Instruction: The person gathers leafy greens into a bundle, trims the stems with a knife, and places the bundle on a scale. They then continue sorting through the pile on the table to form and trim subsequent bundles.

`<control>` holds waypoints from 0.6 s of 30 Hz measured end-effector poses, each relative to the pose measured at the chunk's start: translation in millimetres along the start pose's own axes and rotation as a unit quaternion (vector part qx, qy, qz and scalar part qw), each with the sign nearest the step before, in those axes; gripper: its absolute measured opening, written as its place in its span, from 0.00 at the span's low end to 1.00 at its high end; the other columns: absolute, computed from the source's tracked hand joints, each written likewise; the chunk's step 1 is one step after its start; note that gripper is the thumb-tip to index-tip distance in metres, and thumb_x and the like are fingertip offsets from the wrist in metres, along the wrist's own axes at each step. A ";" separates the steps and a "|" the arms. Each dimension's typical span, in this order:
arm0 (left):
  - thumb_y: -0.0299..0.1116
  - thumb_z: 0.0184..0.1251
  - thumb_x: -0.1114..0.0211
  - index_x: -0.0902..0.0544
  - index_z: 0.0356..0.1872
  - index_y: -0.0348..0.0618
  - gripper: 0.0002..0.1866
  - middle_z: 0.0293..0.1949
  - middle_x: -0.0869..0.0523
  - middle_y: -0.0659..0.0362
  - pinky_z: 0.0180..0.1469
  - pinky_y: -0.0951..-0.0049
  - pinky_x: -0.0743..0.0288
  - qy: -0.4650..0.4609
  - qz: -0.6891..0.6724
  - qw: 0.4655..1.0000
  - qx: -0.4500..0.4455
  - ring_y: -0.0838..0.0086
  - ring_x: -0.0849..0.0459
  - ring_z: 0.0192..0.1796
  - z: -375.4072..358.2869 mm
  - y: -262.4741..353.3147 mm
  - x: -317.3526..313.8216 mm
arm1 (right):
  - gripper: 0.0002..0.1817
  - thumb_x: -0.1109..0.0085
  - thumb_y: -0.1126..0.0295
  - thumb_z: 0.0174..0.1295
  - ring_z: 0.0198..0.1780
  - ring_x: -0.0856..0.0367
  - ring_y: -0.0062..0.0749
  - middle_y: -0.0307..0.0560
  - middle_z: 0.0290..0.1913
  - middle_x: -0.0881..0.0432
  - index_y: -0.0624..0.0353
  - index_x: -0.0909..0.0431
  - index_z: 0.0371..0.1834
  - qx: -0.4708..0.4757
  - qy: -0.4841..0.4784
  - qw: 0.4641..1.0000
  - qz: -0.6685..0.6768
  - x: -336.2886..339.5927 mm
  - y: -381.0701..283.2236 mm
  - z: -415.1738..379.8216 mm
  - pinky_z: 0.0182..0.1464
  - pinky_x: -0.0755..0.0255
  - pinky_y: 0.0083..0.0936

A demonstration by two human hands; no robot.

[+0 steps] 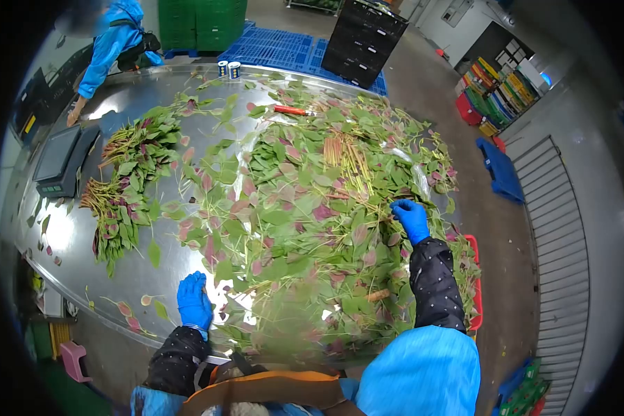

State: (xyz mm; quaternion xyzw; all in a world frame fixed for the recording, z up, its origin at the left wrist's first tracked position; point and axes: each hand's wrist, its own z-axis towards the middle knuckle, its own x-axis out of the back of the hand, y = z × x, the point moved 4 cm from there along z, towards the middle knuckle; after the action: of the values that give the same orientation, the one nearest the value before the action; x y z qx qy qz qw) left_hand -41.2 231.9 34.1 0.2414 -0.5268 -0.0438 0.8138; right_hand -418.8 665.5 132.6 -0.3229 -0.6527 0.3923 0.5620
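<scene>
My right hand (411, 220), in a blue glove, is closed in a pinch over the right side of a heap of loose amaranth leaves (291, 215). Whatever its fingertips hold is too small to make out. Near the front of the metal table (166, 256), my gloved left hand (195, 303) lies with fingers stretched out, beside the heap's left edge. A bunch of amaranth with pinkish stems (343, 158) rests on the heap beyond my right hand. Further left lie bundled amaranth bunches (121, 208), their stems pointing left.
A scale (62, 159) stands on the table's left. A red-handled tool (291, 109) and two small cans (234, 69) lie toward the far side. A co-worker in blue (118, 41) reaches in at the far left. A red crate (474, 277) adjoins the right edge.
</scene>
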 end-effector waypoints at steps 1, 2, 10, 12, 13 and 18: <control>0.23 0.53 0.48 0.25 0.51 0.40 0.21 0.55 0.25 0.49 0.65 0.55 0.43 -0.001 0.016 1.000 0.004 0.53 0.30 0.59 -0.2 2.7 -2.1 | 0.09 0.42 0.72 0.57 0.36 0.21 0.20 0.42 0.37 0.17 0.62 0.19 0.39 0.026 0.007 0.999 -0.046 2.6 11.9 10.2 0.38 0.28 0.20; 0.23 0.53 0.48 0.25 0.51 0.40 0.21 0.55 0.25 0.48 0.65 0.56 0.44 -0.002 0.032 0.999 0.007 0.53 0.31 0.60 0.1 5.0 -3.8 | 0.09 0.41 0.71 0.53 0.36 0.20 0.25 0.43 0.35 0.17 0.59 0.18 0.37 0.046 0.019 0.998 -0.049 -0.1 24.6 18.8 0.39 0.27 0.23; 0.21 0.48 0.49 0.26 0.51 0.39 0.24 0.55 0.26 0.47 0.65 0.56 0.44 -0.019 0.075 0.996 0.045 0.52 0.31 0.60 4.5 14.3 -11.1 | 0.13 0.39 0.71 0.43 0.41 0.24 0.43 0.45 0.37 0.22 0.50 0.20 0.36 0.173 0.120 0.910 -0.358 -2.8 -1.0 -11.5 0.42 0.29 0.36; 0.21 0.47 0.49 0.27 0.52 0.39 0.24 0.55 0.26 0.47 0.65 0.56 0.44 -0.020 0.076 0.994 0.076 0.51 0.32 0.60 3.0 11.4 -19.5 | 0.12 0.38 0.70 0.43 0.41 0.25 0.43 0.45 0.36 0.22 0.51 0.20 0.35 0.201 0.089 0.884 -0.413 0.5 12.9 -10.5 0.41 0.30 0.36; 0.21 0.46 0.48 0.27 0.52 0.39 0.25 0.55 0.26 0.47 0.65 0.56 0.44 -0.022 0.070 0.993 0.090 0.51 0.32 0.60 3.7 6.0 -24.4 | 0.12 0.37 0.69 0.43 0.40 0.25 0.43 0.44 0.36 0.22 0.51 0.20 0.35 0.214 0.074 0.869 -0.439 2.6 22.3 -9.7 0.41 0.30 0.36; 0.23 0.42 0.39 0.28 0.53 0.39 0.29 0.56 0.28 0.48 0.65 0.55 0.43 0.054 -0.004 0.999 0.002 0.51 0.34 0.62 86.5 128.1 24.2 | 0.07 0.39 0.74 0.48 0.39 0.25 0.45 0.45 0.35 0.22 0.53 0.21 0.32 0.346 0.041 0.870 -0.350 28.3 -32.1 -35.5 0.40 0.31 0.36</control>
State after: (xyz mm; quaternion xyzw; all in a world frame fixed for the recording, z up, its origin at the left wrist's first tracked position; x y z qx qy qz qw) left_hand -129.9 306.7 138.9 0.2471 -0.4814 -0.0327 0.8403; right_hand -387.6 679.7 176.4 0.1257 -0.5218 0.3574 0.7643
